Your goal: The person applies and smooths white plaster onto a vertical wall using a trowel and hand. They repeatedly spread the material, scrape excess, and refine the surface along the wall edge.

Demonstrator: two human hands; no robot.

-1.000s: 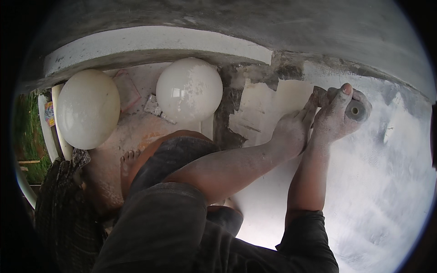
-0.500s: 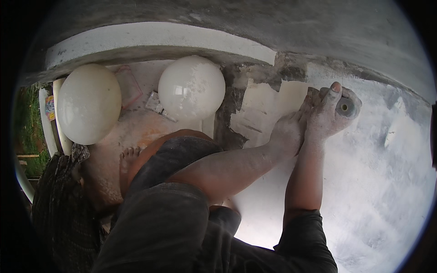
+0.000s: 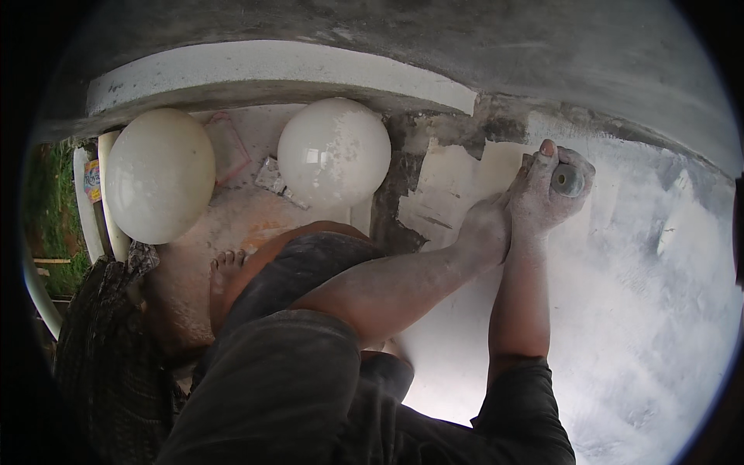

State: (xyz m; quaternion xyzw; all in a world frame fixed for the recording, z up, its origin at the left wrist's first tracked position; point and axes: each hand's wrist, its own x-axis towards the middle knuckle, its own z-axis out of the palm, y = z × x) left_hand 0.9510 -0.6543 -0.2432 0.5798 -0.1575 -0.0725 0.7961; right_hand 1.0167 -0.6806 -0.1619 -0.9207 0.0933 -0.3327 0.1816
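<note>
Tool (image 3: 567,181), grey, round end with a central hole: upper right of the frame, against the white wall (image 3: 620,318). Right hand (image 3: 539,200): fingers closed around the tool, thumb extended (pale dust throughout). Left hand (image 3: 487,223): beside the right, partly hidden; cannot tell whether its fingers grip. White rounded object (image 3: 159,177): upper left. Patchy rounded object (image 3: 333,153): upper middle.

Dark printed lettering (image 3: 92,179) shows on a yellow-and-pink packet (image 3: 94,191) beside the dusty floor's (image 3: 182,283) left edge.
</note>
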